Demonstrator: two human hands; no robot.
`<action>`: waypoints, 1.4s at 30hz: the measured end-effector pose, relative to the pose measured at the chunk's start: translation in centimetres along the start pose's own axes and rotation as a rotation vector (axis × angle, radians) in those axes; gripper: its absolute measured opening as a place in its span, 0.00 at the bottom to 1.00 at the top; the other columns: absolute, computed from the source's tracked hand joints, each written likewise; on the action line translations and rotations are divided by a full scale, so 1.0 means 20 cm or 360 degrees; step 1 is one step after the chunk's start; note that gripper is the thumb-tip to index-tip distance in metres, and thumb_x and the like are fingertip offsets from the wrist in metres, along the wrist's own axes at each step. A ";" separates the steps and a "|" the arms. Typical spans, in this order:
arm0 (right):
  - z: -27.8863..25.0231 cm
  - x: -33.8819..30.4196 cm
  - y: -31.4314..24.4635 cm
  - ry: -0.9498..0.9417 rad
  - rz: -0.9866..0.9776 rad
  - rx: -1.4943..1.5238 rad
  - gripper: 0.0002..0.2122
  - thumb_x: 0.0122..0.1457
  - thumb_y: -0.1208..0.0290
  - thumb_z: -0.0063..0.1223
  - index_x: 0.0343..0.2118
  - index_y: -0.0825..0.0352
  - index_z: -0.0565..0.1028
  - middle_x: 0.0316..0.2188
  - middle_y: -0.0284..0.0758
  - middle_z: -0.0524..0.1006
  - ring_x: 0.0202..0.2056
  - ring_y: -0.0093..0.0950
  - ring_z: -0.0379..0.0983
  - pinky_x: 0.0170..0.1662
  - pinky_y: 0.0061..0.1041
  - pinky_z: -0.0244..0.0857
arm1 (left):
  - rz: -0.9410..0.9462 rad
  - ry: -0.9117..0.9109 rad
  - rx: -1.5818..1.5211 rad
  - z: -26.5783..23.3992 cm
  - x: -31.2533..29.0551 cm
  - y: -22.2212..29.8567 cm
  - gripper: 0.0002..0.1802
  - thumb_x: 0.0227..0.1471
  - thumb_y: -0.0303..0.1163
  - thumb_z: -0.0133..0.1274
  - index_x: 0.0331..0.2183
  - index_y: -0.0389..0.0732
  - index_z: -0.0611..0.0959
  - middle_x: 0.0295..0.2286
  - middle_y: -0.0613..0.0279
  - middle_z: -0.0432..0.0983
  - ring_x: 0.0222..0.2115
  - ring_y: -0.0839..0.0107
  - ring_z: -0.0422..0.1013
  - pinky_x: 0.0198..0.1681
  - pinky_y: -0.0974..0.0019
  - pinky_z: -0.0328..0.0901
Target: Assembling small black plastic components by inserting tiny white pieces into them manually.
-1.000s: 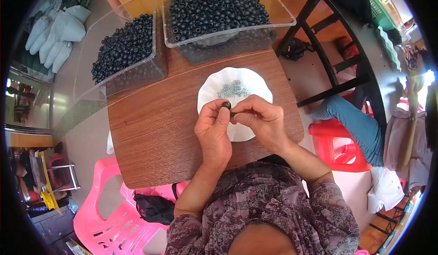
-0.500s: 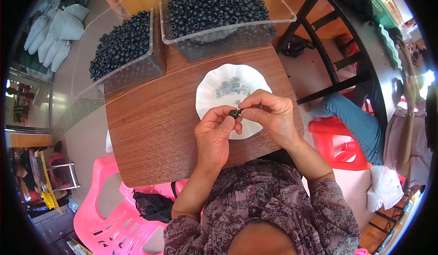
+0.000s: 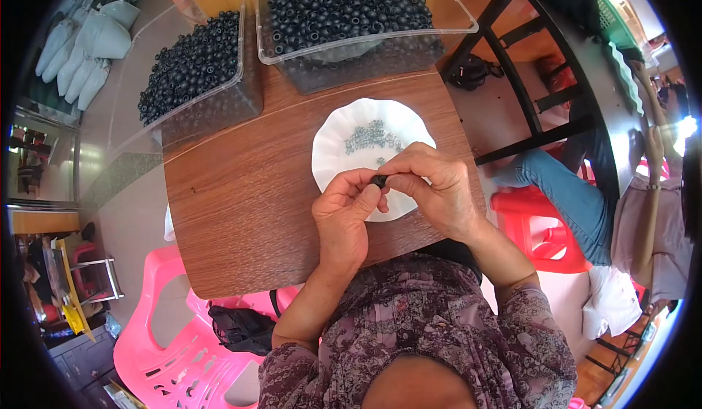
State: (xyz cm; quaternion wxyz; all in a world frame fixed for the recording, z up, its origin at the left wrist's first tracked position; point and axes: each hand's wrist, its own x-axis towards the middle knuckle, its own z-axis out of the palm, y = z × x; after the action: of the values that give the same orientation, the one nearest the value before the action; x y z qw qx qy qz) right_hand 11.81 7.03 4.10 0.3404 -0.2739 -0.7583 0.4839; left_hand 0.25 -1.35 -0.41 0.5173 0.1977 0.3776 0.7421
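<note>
- Pinched between closed fingertips of left hand [image 3: 342,226] and right hand [image 3: 444,193]: small round black piece [image 3: 378,180], smooth, over plate's near half.
- Just under and beyond the hands: white plate [image 3: 330,149], glossy, scalloped rim, with tiny clear beads [image 3: 371,136] scattered.
- Beyond the hands: two see-through plastic bins [image 3: 322,80], heaped with matte black ring-like pieces [image 3: 344,14].
- Beneath: brown wood-grain worktop [image 3: 241,204], rounded corners.
- Left, nearer the body: pink plastic chair [image 3: 153,321], cut-out seat.
- Right: red stool [image 3: 541,226].

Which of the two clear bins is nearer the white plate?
The right-hand clear bin, just beyond the white scalloped plate. The left-hand clear bin is farther off, near the wooden tabletop's far-left corner.
</note>
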 end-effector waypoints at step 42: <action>0.01 -0.06 0.08 0.0229 -0.0488 -0.0471 0.14 0.39 0.86 0.55 0.33 0.72 0.74 0.29 0.41 0.73 0.30 0.36 0.70 0.29 0.29 0.65 | -0.0523 0.0098 -0.0357 0.01 0.01 -0.02 0.10 0.51 0.25 0.51 0.36 0.31 0.75 0.30 0.54 0.75 0.26 0.70 0.69 0.33 0.69 0.65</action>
State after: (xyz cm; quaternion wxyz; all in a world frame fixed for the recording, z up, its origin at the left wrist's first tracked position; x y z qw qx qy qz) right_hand 12.56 6.56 2.31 0.4192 -0.2361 -0.8276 0.2892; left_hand 0.63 -1.08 -0.52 0.6385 0.0516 0.3354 0.6908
